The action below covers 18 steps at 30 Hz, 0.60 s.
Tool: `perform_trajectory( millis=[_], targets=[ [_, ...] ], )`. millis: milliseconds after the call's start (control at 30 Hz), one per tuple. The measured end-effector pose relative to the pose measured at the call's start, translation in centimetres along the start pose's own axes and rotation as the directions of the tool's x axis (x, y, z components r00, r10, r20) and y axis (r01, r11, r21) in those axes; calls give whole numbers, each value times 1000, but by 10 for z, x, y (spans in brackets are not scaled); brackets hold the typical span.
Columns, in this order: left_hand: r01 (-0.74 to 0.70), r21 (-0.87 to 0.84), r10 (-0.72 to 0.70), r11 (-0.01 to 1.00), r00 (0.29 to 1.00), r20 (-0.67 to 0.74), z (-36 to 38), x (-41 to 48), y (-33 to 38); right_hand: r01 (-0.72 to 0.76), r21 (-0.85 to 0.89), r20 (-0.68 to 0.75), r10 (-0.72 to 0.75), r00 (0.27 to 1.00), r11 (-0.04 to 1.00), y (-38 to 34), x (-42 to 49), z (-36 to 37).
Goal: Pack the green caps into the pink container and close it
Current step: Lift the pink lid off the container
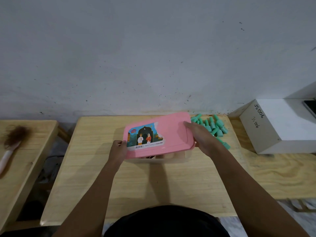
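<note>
A pink lid (171,134) with a colourful sticker lies tilted over a pale translucent container (177,157) in the middle of the wooden table (145,185). My left hand (118,149) grips the lid's left edge. My right hand (201,137) holds the lid's right edge, thumb on top. The lid's near side is lifted off the container's rim, and the inside is mostly hidden. A heap of several green caps (212,125) lies on the table just right of the container, behind my right hand.
A white box (277,127) marked "JS006" stands at the right against the wall. A second wooden table at the left carries a brush (12,142) with brown bristles. The white wall runs right behind the table.
</note>
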<state>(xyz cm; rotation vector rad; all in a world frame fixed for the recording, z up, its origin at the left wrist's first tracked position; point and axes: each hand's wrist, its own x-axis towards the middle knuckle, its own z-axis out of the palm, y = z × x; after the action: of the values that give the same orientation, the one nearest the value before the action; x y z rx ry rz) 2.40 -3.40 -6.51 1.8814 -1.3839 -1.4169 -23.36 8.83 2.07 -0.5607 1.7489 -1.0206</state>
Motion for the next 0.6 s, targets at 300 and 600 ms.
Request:
perform_trajectory(
  millis=[300, 600],
  targets=[
    [49, -62, -46, 997, 998, 52, -8, -1, 7, 232, 85, -226, -208, 952, 969, -21, -15, 27],
    [99, -171, -87, 980, 993, 79, -12, -5, 11, 467, -63, -26, -469, 883, 882, -46, -50, 45]
  ],
)
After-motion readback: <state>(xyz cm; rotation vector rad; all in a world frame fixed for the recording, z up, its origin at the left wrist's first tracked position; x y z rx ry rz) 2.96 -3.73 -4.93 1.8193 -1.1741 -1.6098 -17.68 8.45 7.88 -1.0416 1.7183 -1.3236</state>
